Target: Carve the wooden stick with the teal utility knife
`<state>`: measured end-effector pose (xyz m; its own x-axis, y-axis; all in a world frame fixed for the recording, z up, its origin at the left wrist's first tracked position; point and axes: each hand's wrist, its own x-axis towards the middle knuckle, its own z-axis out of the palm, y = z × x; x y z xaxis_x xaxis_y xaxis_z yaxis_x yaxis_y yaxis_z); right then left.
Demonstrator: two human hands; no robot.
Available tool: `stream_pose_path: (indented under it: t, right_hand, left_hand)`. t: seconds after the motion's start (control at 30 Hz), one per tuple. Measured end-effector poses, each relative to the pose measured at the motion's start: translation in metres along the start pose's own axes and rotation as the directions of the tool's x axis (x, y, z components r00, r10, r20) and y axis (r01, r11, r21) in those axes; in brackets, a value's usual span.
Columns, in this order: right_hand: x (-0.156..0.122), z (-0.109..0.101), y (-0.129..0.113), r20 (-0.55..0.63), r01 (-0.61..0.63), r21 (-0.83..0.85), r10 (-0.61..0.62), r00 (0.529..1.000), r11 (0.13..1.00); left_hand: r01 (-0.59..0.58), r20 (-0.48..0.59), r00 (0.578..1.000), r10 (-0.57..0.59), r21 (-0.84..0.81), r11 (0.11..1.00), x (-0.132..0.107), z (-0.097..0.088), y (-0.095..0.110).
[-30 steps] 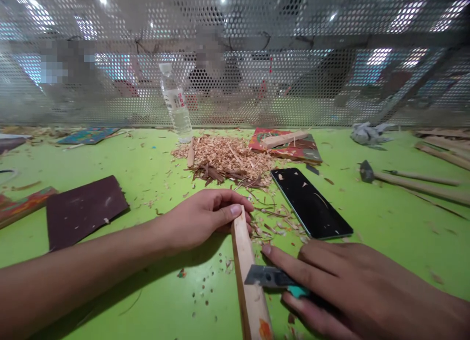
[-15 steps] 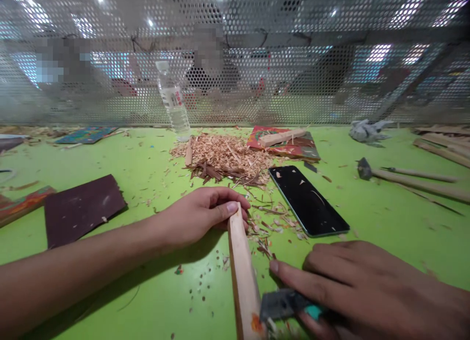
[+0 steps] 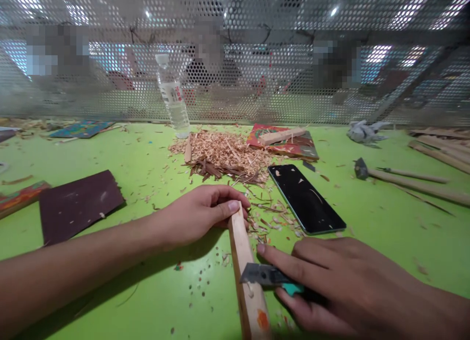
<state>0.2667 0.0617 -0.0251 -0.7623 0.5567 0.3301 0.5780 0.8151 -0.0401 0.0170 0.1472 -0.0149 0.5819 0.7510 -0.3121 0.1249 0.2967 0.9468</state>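
Observation:
My left hand [image 3: 205, 208] grips the far end of a pale wooden stick [image 3: 246, 261], thumb on top and fingers round its far side. The stick points toward me, with an orange paint mark near its lower end. In my right hand [image 3: 330, 286] is a utility knife [image 3: 264, 275] with a dark blade and a turquoise part. Its blade lies across the top of the stick, and a small curl of wood shows beside it. My right index finger stretches out along the knife, its tip near the stick.
Behind the stick are a heap of wood shavings [image 3: 227, 154], a water bottle [image 3: 172, 98] and a painted board [image 3: 308, 147]. A phone [image 3: 308, 198] lies right of centre, a hammer [image 3: 404, 178] beyond it. Dark sandpaper [image 3: 81, 203] lies left. A perforated metal screen [image 3: 235, 102] closes the back.
My right hand has moved the knife up and left, away from me along the stick, onto its top face. The left hand keeps its grip. The view has shifted slightly.

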Motion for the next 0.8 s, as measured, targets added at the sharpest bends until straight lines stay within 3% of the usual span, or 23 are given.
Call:
stream_pose_path:
  t: [0.47, 0.63, 0.8]
  right_hand:
    - [0.000, -0.007, 0.005, 0.013, 0.115, 0.064, -0.116, 0.993, 0.991]
    - [-0.003, -0.011, 0.007, 0.052, 0.156, 0.106, -0.162, 0.985, 0.982]
    - [-0.008, -0.008, 0.011, -0.020, 0.158, 0.087, -0.157, 0.987, 0.984]
  left_hand:
    - [0.022, -0.002, 1.000, -0.022, 0.180, 0.983, -0.006, 0.003, 0.004]
    - [0.015, -0.009, 1.000, -0.014, 0.143, 0.990, -0.005, 0.002, 0.002]
    - [-0.013, -0.016, 1.000, 0.014, 0.071, 0.997, -0.005, 0.001, -0.002]
